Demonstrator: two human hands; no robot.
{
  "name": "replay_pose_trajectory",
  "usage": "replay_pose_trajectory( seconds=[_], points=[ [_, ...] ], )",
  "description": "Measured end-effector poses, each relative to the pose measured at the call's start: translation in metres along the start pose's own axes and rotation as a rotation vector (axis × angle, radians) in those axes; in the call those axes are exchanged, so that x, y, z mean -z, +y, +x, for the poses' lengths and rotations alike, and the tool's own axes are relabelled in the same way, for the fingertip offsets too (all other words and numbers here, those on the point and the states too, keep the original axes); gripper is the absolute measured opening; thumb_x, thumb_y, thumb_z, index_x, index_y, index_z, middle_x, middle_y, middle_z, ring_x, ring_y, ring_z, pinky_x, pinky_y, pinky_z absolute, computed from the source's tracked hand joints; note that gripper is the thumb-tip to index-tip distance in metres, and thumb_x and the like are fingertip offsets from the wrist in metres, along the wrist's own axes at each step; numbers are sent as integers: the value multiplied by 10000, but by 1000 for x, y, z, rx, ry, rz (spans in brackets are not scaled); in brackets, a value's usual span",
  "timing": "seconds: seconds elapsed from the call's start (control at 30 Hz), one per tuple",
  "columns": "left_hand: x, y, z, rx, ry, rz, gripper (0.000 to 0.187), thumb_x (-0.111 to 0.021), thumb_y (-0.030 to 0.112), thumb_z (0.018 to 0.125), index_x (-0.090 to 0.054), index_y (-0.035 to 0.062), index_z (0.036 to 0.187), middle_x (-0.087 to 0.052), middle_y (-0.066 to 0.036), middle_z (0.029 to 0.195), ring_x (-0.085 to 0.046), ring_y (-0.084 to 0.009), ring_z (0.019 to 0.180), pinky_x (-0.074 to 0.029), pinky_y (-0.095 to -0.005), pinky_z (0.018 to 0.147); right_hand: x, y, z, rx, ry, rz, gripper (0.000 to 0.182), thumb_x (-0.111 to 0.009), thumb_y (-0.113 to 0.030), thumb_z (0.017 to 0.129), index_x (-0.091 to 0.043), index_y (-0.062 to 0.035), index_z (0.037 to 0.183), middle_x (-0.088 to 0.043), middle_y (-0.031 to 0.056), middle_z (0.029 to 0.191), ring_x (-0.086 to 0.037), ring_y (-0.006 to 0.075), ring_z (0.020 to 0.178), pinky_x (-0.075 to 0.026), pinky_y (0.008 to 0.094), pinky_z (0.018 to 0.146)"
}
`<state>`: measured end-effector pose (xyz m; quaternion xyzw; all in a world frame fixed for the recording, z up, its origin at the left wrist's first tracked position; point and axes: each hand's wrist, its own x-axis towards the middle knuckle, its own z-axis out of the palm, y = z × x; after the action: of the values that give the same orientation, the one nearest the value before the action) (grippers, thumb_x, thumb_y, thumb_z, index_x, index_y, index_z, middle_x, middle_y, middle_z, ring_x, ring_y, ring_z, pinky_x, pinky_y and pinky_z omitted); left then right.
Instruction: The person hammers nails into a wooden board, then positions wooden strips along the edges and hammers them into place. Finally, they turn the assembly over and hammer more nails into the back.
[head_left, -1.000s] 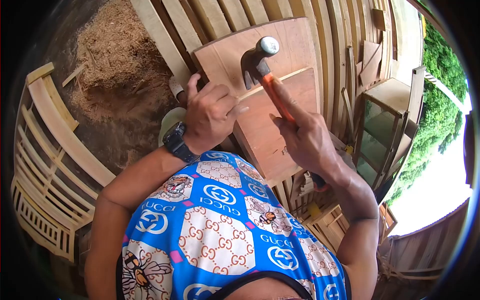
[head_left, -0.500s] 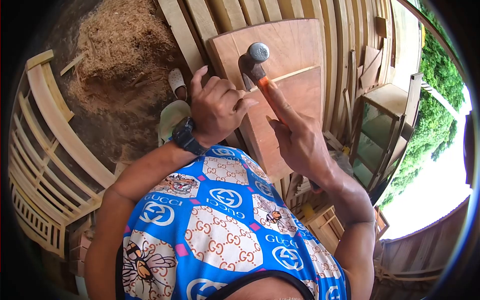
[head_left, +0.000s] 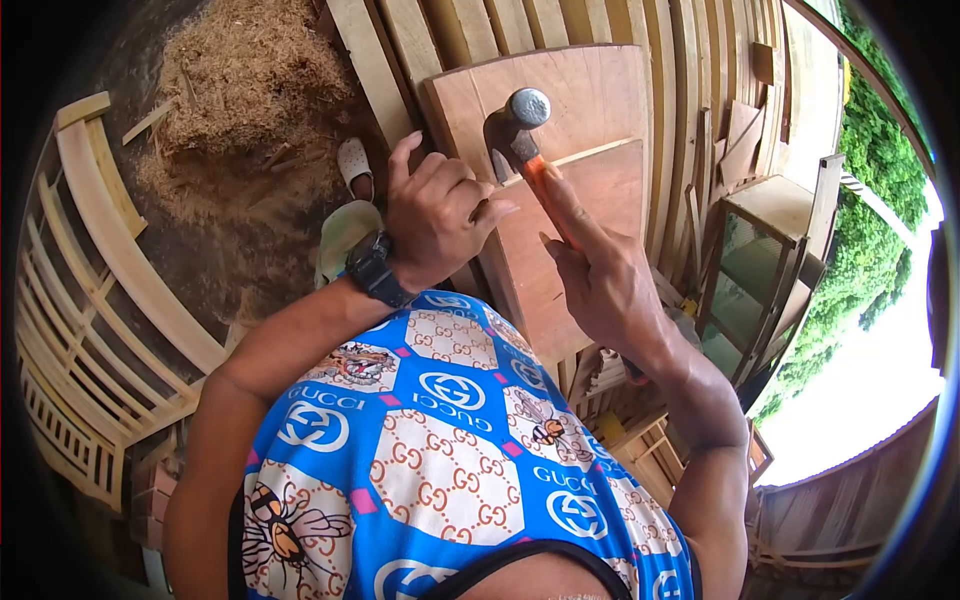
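My right hand (head_left: 605,275) is wrapped round the orange handle of a claw hammer (head_left: 527,108), its metal head raised over a wooden panel (head_left: 560,85). Left of the hammer, my left hand (head_left: 435,215) is curled, with its thumb and fingertips close together and the little finger lifted. Whatever is between those fingertips is too small to make out. Beneath both hands lies a second, reddish board (head_left: 590,220), its pale upper edge crossing the panel. A black watch (head_left: 375,272) is on my left wrist.
Long timber slats (head_left: 673,120) lie under and beyond the panel. Sawdust (head_left: 240,90) is heaped at the upper left, above a slatted wooden frame (head_left: 130,240). A cabinet with mesh sides (head_left: 745,260) stands at the right. A foot in a white clog (head_left: 355,167) shows beside my left hand.
The hammer head and the panel appear slightly lower and farther right in the view. Both hands keep nearly the same pose.
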<state>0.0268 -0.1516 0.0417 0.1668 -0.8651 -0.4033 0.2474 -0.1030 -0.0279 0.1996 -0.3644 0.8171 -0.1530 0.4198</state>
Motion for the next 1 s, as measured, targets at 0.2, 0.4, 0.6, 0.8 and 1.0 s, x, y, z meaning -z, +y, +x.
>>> replay_pose_trajectory(
  seconds=[0.2, 0.4, 0.6, 0.8, 1.0],
  points=[
    [1, 0, 0, -4, -6, -14, 241, -873, 303, 795, -744, 100, 808, -637, 0, 756, -629, -208, 753, -377, -545, 1059, 2, 0, -1, 10, 3, -34, 734, -537, 113, 925, -364, -87, 1610, -622, 275, 1337, -680, 493, 935, -551, 386, 816],
    [1, 0, -1, -8, -5, -16, 249, -874, 305, 795, -743, 94, 809, -631, -4, 756, -631, -208, 757, -390, -543, 1049, 1, 1, -2, 14, 6, -17, 736, -528, 119, 924, -361, -88, 1611, -620, 261, 1359, -683, 487, 957, -553, 390, 820],
    [1, -1, 0, -9, -2, -31, 254, -874, 308, 796, -741, 92, 810, -626, -5, 752, -632, -206, 759, -390, -542, 1052, -1, 3, -2, 37, 27, -32, 729, -532, 110, 931, -366, -92, 1611, -622, 260, 1357, -678, 488, 931, -552, 391, 816],
    [1, -3, 1, -15, -6, -24, 248, -876, 300, 792, -736, 95, 802, -626, -7, 752, -631, -204, 755, -383, -540, 1063, -3, 7, -1, 33, 23, -6, 773, -561, 91, 926, -343, -149, 1627, -615, 272, 1050, -648, 489, 823, -523, 453, 748],
    [0, -3, 1, -17, -10, -2, 254, -872, 310, 792, -737, 96, 798, -626, -8, 747, -630, -204, 755, -375, -544, 1073, -9, 13, -2, 111, 96, 9, 821, -588, 87, 914, -326, -196, 1640, -628, 277, 758, -643, 476, 709, -493, 514, 682]
  ],
)
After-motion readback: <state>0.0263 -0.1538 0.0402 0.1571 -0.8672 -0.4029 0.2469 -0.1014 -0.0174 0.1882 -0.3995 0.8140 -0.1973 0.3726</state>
